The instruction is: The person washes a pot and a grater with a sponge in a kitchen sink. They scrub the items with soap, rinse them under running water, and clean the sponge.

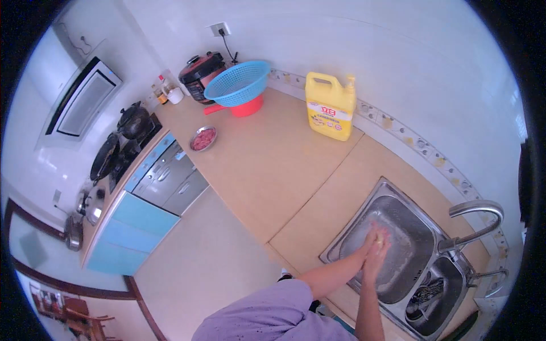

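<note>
Over the large basin of a stainless steel sink (394, 200), my left hand (370, 241) and my right hand (379, 252) are pressed together, their fingers overlapping. A small pale yellow patch shows between them; whether it is foam or an object is unclear. Wet, whitish streaks mark the basin floor beneath. The curved metal faucet (477, 208) stands to the right of my hands, and no stream of water is visible from it. A large yellow jug of Liby detergent with a pump top (330, 106) stands upright on the counter, beyond the sink near the wall.
A metal bowl of raw meat (203, 139) sits on the counter's far left part. Behind it are a blue plastic colander (239, 83) on a red plastic vessel (247, 107) and an electric pressure cooker (198, 76). The small basin holds a dark rack-like item (424, 296).
</note>
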Available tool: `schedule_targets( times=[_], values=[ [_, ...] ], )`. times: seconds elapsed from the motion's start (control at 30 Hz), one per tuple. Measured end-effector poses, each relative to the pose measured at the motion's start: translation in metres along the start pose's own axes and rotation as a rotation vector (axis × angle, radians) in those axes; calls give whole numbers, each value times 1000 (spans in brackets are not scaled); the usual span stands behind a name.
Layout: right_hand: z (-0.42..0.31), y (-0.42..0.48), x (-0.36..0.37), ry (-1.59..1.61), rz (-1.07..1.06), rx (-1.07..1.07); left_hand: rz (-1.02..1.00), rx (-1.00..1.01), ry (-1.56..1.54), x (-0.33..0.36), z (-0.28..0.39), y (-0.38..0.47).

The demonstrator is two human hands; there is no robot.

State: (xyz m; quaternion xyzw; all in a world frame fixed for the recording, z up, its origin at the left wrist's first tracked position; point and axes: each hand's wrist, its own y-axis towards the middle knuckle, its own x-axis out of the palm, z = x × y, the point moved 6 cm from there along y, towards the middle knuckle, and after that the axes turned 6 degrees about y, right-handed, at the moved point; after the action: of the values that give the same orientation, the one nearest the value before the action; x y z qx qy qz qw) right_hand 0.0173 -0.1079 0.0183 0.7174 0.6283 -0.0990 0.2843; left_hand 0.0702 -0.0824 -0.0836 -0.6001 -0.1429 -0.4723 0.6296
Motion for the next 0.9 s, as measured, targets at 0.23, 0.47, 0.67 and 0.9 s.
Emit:
schedule_targets(
  times=[0.23, 0.47, 0.67, 0.9],
  values=[
    [128, 56, -42, 707, -125, 437, -555, -28, 861, 39, -24, -53],
    [24, 0, -25, -358, -129, -278, -638, 779, 2239, 13, 0, -18],
    [-49, -1, -15, -319, 107, -376, -964, 1353, 2399, 53, -3, -76],
    [60, 38, -43, -253, -221, 236, -1268, 872, 2106, 12, -56, -17]
  ],
)
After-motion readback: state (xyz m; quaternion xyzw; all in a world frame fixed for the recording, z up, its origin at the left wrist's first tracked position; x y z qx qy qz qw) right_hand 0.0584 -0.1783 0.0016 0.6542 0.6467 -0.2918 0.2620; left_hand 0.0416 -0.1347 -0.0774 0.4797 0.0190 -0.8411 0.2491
